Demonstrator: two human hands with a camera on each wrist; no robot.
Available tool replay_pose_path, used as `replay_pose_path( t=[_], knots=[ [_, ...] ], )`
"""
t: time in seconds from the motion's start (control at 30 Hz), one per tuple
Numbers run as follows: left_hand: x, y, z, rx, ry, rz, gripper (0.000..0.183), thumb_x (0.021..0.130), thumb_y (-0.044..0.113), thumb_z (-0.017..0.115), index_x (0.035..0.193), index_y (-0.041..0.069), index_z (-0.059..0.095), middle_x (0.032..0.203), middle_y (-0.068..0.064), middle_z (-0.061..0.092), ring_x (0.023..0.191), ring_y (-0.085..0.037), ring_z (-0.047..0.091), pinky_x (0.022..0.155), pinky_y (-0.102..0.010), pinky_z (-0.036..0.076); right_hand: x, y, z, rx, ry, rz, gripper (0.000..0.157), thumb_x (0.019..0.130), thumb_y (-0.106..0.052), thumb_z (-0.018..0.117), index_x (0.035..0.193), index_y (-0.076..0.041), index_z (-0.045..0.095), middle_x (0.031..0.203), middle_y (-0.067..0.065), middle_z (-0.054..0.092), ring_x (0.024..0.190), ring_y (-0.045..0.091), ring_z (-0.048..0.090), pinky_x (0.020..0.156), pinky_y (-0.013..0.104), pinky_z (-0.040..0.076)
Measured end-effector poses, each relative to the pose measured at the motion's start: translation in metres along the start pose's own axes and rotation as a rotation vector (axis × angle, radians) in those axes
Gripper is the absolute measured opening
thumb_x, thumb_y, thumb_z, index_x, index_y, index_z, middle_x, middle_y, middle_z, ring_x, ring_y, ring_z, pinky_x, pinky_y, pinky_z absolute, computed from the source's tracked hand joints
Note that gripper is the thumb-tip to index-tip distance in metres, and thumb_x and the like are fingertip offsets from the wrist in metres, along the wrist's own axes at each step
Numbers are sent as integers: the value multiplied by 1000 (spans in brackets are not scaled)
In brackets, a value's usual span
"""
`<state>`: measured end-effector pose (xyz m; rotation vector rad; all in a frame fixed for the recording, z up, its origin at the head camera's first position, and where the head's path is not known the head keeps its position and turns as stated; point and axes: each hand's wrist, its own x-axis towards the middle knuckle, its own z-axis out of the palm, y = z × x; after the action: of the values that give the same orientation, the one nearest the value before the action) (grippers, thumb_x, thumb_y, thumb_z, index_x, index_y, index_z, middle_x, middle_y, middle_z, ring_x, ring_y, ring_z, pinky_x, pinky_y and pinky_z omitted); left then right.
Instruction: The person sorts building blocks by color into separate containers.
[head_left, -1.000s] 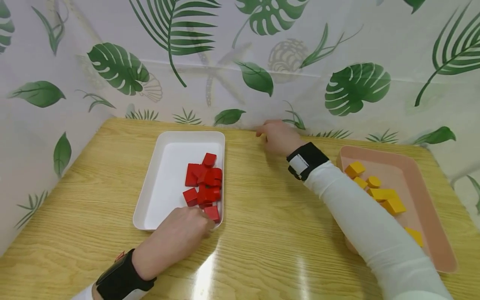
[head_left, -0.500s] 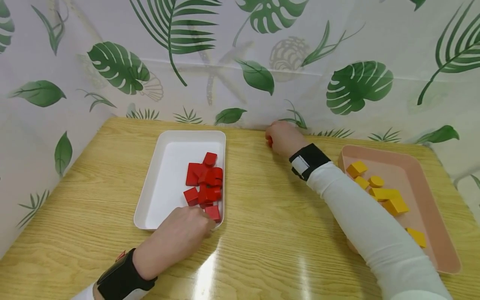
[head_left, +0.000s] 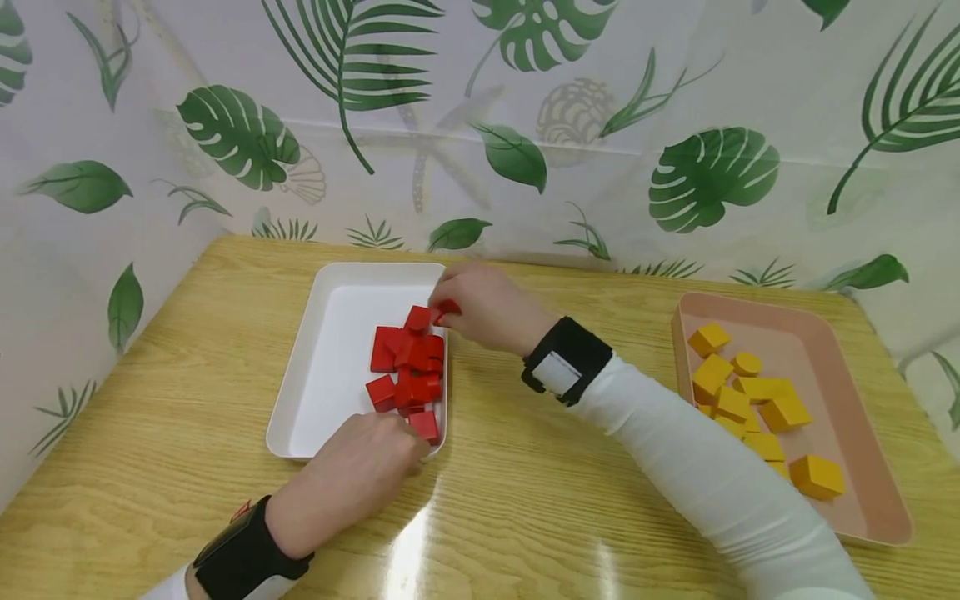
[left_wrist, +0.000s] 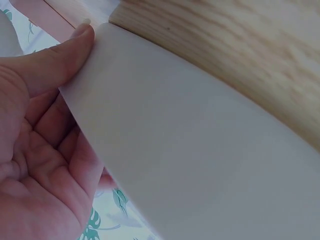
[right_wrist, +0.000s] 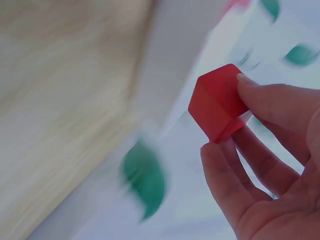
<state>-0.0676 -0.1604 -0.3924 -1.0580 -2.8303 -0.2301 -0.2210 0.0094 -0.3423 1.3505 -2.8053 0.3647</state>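
Note:
Between thumb and fingertips my right hand [head_left: 491,307] pinches a red block [right_wrist: 217,102], right at the far right rim of the white tray [head_left: 303,367]. Several red blocks [head_left: 408,354] lie heaped along that tray's right side. At the near edge my left hand [head_left: 363,462] grips the tray's rim. In the left wrist view the thumb [left_wrist: 75,52] presses on the outside of the white wall [left_wrist: 175,130], and the other fingers curl over the rim.
A pink tray [head_left: 862,417] with several yellow blocks [head_left: 750,400] stands to the right, partly behind the right sleeve [head_left: 697,467]. Wooden table [head_left: 525,483] lies between the two trays. A leaf-patterned cloth [head_left: 465,125] hangs behind the table.
My right hand has moved left from the table's back edge to the white tray, carrying the red block. More yellow blocks show now. The left hand stays on the rim.

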Motion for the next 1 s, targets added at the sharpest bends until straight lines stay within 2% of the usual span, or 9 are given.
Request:
replay_pose_path(
  t=[0.17,0.37,0.57,0.77,0.87,1.0],
  knots=[
    [1,0,0,22,23,14,22,69,11,69,59,21,52,52,12,35,51,-9,39,44,-24,33,15,-43,11,53,-39,-100,18,84,-21,62,101,-19,69,97,-7,57,89,6,48,80,17,37],
    [2,1,2,79,99,62,23,66,4,64,59,20,48,55,8,38,54,-11,41,43,-26,32,35,-75,26,116,-179,-188,16,83,-20,63,98,-20,69,93,-8,55,87,6,48,81,15,34],
    [6,1,5,108,147,115,28,63,-2,57,55,22,44,53,9,34,51,-9,40,43,-25,29,44,-80,39,68,-272,-204,15,83,-22,64,97,-21,68,87,-9,54,81,7,48,75,17,35],
    [6,1,4,112,139,130,32,61,-3,55,51,24,41,49,11,31,49,-6,36,45,-24,31,39,-77,56,-8,-246,-223,9,82,-22,57,87,-25,64,80,-8,51,75,8,47,67,18,35],
    [6,1,4,102,129,126,29,61,1,59,51,24,45,49,10,32,49,-7,37,46,-24,31,38,-77,58,-23,-215,-222,16,82,-24,57,96,-24,65,84,-9,52,78,7,47,70,18,35],
    [4,-1,4,103,124,120,27,62,2,61,52,23,47,49,10,34,49,-8,38,47,-25,33,35,-77,53,-11,-192,-208,30,84,-31,58,113,-20,63,99,-7,56,90,8,47,80,17,34]
  ],
)
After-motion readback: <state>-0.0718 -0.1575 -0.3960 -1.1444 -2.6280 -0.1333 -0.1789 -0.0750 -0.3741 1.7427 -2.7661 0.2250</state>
